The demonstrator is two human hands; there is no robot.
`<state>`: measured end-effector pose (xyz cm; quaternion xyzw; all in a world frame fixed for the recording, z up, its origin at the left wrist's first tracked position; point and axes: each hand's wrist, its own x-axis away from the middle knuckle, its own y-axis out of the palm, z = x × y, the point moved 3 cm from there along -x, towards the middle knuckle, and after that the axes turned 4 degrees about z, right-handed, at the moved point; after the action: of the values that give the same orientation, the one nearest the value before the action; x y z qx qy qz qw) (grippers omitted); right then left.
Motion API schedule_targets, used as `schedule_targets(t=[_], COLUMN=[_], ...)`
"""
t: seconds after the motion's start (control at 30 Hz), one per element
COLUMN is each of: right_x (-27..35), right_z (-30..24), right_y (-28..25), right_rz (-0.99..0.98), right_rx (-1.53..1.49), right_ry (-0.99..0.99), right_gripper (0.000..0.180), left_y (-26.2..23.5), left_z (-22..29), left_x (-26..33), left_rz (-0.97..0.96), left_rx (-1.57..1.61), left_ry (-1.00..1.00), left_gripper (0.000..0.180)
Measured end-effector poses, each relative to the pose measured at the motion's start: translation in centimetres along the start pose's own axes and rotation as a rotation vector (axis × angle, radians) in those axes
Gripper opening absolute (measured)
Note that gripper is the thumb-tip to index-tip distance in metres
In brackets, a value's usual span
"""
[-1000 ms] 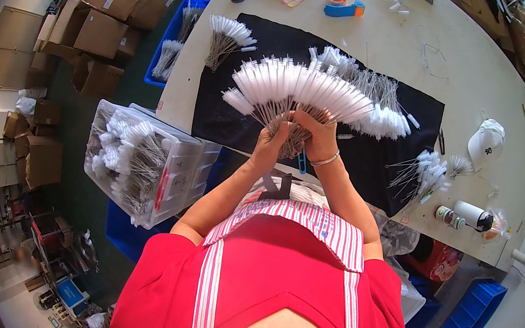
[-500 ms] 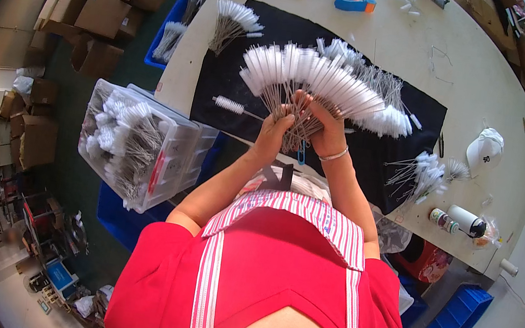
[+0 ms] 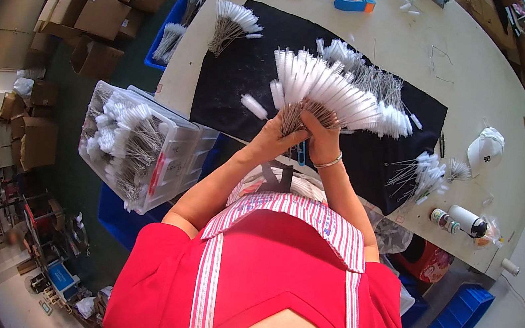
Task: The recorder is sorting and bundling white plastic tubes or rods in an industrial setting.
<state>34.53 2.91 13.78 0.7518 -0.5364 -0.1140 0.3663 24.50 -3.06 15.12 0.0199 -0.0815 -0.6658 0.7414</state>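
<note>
Between my hands is a thick bundle of white bottle brushes [image 3: 326, 89], bristles fanned upward, thin wire handles gathered low. My left hand [image 3: 274, 140] is closed round the handles on the left side. My right hand [image 3: 324, 136] grips the same bundle from the right, its thumb lying across the wires. One single brush [image 3: 254, 106] sticks out to the left beside my left hand. A blue clip-like piece [image 3: 301, 153] shows just below the bundle. Behind it, more brushes [image 3: 393, 118] lie in a row on the black cloth [image 3: 234, 79].
Small brush piles lie at the table's far left [image 3: 234, 22] and right [image 3: 423, 176]. A clear plastic bin [image 3: 165, 164] heaped with brushes stands left of me. Tape rolls [image 3: 355, 4], a white cap [image 3: 485, 152] and a white bottle [image 3: 466, 221] are on the table [image 3: 400, 42].
The wide fan of brushes has been drawn together into a narrower bundle and shifted slightly right. My hands have moved closer together. The single brush now tilts more steeply.
</note>
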Motion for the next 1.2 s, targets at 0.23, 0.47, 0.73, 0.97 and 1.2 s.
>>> schedule_targets(t=[0.23,0.47,0.73,0.97,1.2], right_x=[1.2,2.0,3.7,3.0,1.2], right_z=[-0.5,0.0,1.5,3.0,4.3], right_y=[-0.3,-0.1,1.1,0.9,3.5], right_rz=[-0.194,-0.525,-0.677,-0.256,-0.354], right_rx=[0.210,0.075,-0.036,-0.186,-0.027], right_ry=[0.000,0.368,0.463,0.543,0.549], right_gripper=[0.031,0.061,0.081,0.055,0.049], left_y=[-1.1,-0.8,0.3,-1.5,-16.4], left_z=[0.1,0.4,-2.5,-1.6,-2.8], left_x=[1.4,3.0,4.8,5.3,1.4], left_rz=[-0.228,-0.469,-0.508,-0.388,0.016], left_rx=[-0.205,-0.014,0.488,0.583,-0.022], left_ry=[-0.279,-0.441,-0.679,-0.910,-0.807], left_gripper=[0.045,0.035,0.031,0.034,0.047])
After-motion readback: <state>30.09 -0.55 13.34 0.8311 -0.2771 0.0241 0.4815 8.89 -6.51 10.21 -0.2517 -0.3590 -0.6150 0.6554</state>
